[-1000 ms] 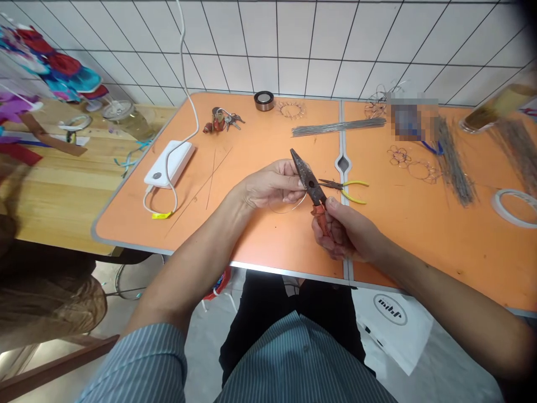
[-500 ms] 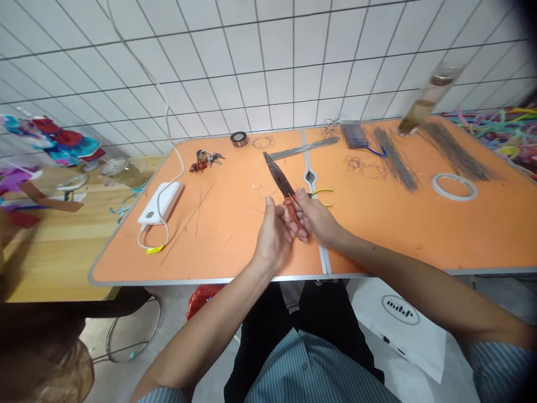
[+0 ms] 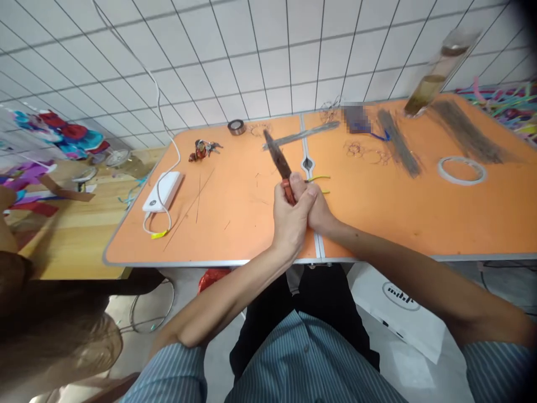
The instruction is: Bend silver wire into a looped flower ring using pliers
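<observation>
Both my hands are wrapped round the red handles of a pair of pliers point(image 3: 277, 158), held above the front middle of the orange table point(image 3: 235, 224). The dark, long jaws point up and to the left, and they look closed. My left hand point(image 3: 291, 221) closes over the handles from the left, its thumb across the front. My right hand point(image 3: 314, 204) grips from the right and is partly covered by the left. Just behind the right hand lies a tool with yellow handles point(image 3: 321, 184). Several thin wire pieces point(image 3: 198, 201) lie loose to the left.
A power bank point(image 3: 163, 191) with a white cable, keys point(image 3: 204, 149) and a tape roll point(image 3: 236, 127) are at left and back. Wire bundles point(image 3: 398, 143), a white ring point(image 3: 462, 170) and a tilted clear tube point(image 3: 428, 89) are at right. A co-worker's arm shows at far left.
My left hand has gone from loosely open beside the handles to wrapped round them. The pliers and both hands have risen slightly in view, and the camera has shifted.
</observation>
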`<state>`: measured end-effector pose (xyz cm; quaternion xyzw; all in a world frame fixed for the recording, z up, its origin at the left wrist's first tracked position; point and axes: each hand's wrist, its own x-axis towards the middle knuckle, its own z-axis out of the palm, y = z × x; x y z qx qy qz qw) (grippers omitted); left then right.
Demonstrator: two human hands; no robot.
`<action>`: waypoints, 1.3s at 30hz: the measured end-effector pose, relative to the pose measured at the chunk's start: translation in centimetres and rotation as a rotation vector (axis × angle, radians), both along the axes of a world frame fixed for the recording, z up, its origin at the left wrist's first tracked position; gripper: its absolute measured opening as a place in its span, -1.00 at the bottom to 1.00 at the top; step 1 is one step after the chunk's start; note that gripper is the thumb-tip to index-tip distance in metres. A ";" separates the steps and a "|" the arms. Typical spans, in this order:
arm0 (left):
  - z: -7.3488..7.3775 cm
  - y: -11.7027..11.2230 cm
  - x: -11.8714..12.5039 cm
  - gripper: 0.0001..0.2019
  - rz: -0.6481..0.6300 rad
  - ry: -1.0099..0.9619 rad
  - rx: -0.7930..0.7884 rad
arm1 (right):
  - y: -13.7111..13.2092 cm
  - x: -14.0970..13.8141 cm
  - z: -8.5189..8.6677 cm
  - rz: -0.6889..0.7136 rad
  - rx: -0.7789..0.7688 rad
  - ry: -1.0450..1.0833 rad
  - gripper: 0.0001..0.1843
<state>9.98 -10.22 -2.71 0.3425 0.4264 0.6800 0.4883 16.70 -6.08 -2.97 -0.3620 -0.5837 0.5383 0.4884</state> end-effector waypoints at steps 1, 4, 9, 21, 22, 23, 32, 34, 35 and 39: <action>-0.1 0.2 -0.1 -0.54 -0.014 0.013 0.019 | 0.0 0.1 0.1 -0.005 -0.003 0.001 -0.25; -0.2 0.0 -1.4 -0.51 -0.157 0.080 0.005 | 0.3 0.7 0.4 0.027 -0.033 -0.029 -0.20; 1.0 -2.3 -8.2 -0.51 -0.263 0.490 0.055 | 1.2 2.2 1.0 0.306 -0.229 -0.019 -0.21; 5.0 7.9 -15.5 -0.61 -0.628 0.508 0.241 | 1.7 3.4 2.5 0.727 -0.549 0.075 -0.36; 5.0 8.0 -15.3 -0.61 -0.661 0.465 0.231 | 1.8 3.4 2.4 0.760 -0.574 0.083 -0.35; 4.9 8.0 -15.1 -0.60 -0.686 0.429 0.218 | 1.9 3.5 2.3 0.782 -0.595 0.090 -0.34; 2.8 8.4 -15.2 -0.55 -0.790 0.234 0.084 | 2.4 3.8 1.8 0.718 -0.451 -0.076 -0.27; 2.7 8.3 -15.3 -0.56 -0.788 0.228 0.051 | 2.3 3.9 2.3 0.754 -0.450 -0.114 -0.28; 2.7 8.2 -15.3 -0.57 -0.774 0.226 0.031 | 2.3 4.0 2.5 0.762 -0.460 -0.134 -0.27; 3.0 8.2 -16.0 -0.66 -0.646 0.188 -0.033 | 2.4 4.5 3.4 0.737 -0.489 -0.231 -0.21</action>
